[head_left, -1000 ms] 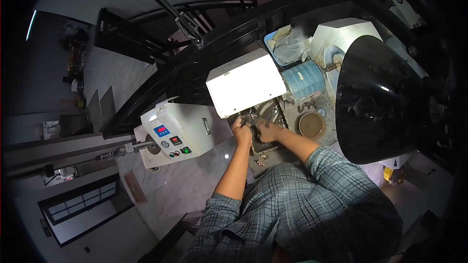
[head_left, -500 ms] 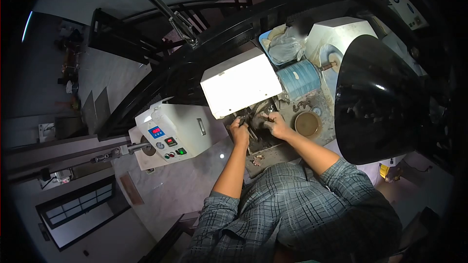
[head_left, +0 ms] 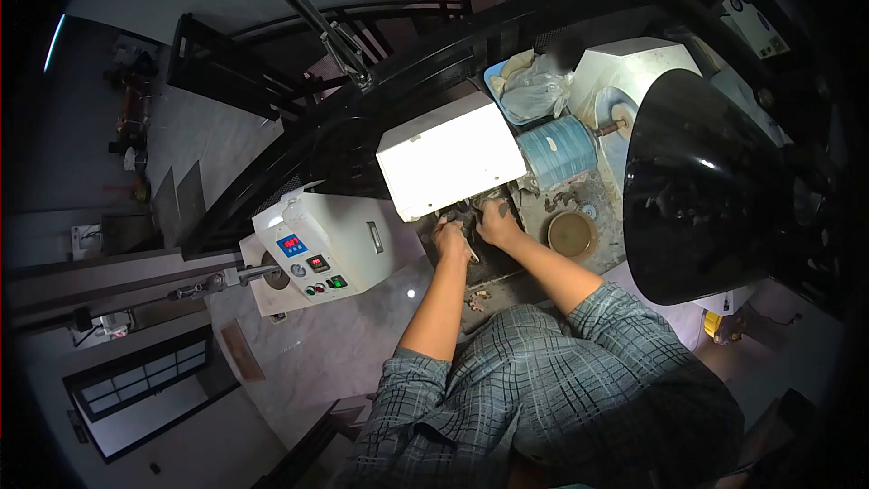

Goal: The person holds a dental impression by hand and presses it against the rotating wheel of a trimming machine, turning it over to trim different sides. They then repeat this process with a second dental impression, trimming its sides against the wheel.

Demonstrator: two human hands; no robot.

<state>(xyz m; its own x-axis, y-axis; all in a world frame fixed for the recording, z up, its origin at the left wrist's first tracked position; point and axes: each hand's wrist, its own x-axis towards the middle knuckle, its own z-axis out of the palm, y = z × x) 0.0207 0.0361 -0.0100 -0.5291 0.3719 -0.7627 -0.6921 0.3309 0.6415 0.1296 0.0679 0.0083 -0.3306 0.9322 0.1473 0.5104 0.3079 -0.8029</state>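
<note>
My left hand [head_left: 450, 241] and right hand [head_left: 497, 221] both grip a small piece [head_left: 467, 215] under the box [head_left: 450, 166]; I'd best hold my wrists braced and the pressure light.

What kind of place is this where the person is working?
Probably a small workshop, maybe for grinding or polishing: a white machine with buttons and red displays, a blue ribbed wheel, and a grimy bench.

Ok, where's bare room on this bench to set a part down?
Free: the grey top between the control unit and the left forearm. Crowded: under the white box, where left hand and right hand meet, and around the brown bowl.
</note>
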